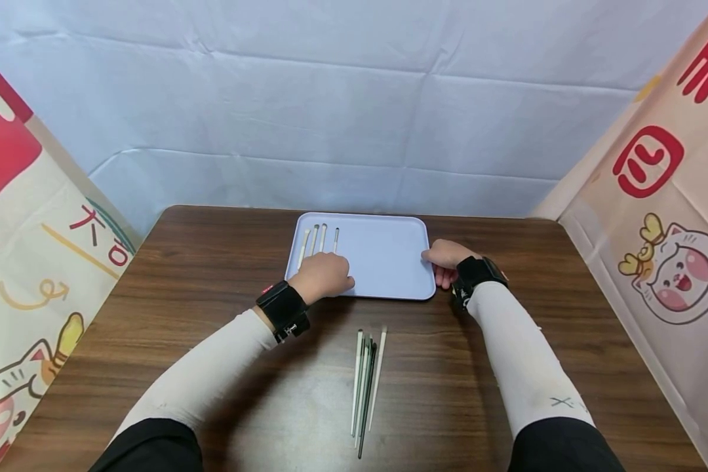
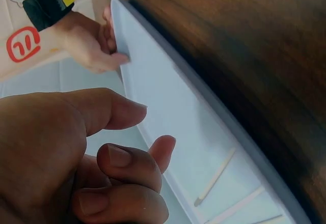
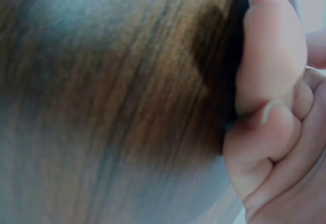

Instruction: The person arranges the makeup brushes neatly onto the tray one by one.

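Wrinkled pale-blue cloth [image 1: 330, 111] hangs behind a brown wood-grained tabletop [image 1: 230, 262]. Near its far edge lies a shallow pale-lilac rectangular tray [image 1: 383, 255] with rounded corners, bearing four slender pale sticks [image 1: 322, 238] in its left part; the left hand [image 1: 324, 274], fingers loosely bent and nothing visible in their grasp, hides their near ends from the head view. The right hand [image 1: 448, 259] grips the tray's right rim. Thin white and dark-green sticks [image 1: 363, 387] lie bunched nearer the person, overlapping too closely to count.

A pale blue cloth [image 1: 330, 118] hangs behind the brown wood-grain table [image 1: 224, 262].
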`<control>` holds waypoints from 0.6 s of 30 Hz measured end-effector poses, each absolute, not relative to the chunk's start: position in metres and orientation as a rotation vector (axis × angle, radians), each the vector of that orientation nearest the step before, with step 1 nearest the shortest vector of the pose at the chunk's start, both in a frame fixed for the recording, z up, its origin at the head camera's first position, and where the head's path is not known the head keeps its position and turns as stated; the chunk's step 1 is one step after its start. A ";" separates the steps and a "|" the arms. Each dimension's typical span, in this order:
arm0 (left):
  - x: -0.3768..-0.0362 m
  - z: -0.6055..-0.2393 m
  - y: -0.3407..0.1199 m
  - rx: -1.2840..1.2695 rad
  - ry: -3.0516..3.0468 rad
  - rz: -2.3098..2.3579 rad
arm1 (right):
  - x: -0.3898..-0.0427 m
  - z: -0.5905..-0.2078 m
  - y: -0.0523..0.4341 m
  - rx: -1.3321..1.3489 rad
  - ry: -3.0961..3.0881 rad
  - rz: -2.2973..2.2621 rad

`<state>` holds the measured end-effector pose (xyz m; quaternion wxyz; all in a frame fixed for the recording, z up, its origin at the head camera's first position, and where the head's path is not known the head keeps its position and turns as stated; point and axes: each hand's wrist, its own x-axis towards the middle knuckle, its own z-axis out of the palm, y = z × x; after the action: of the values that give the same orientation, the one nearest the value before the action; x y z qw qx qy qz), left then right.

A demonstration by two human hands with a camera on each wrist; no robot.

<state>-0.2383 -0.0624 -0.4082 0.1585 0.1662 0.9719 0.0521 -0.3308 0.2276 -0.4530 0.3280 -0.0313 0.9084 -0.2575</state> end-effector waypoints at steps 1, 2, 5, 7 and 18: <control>-0.237 -0.409 -0.062 0.476 2.778 0.145 | -0.331 -0.453 0.228 -0.081 2.378 -0.676; -0.236 -0.410 -0.062 0.478 2.779 0.140 | -0.331 -0.454 0.228 -0.079 2.379 -0.677; -0.234 -0.411 -0.061 0.478 2.775 0.137 | -0.332 -0.455 0.228 -0.076 2.379 -0.678; -0.231 -0.412 -0.060 0.481 2.776 0.143 | -0.333 -0.455 0.229 -0.075 2.380 -0.676; -0.221 -0.416 -0.062 0.513 2.792 0.156 | -0.335 -0.456 0.229 -0.062 2.373 -0.675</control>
<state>-0.2207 -0.0617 -0.4159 0.1486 0.1785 0.9711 0.0541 -0.3352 0.2293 -0.4563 0.3305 -0.0237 0.9075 -0.2582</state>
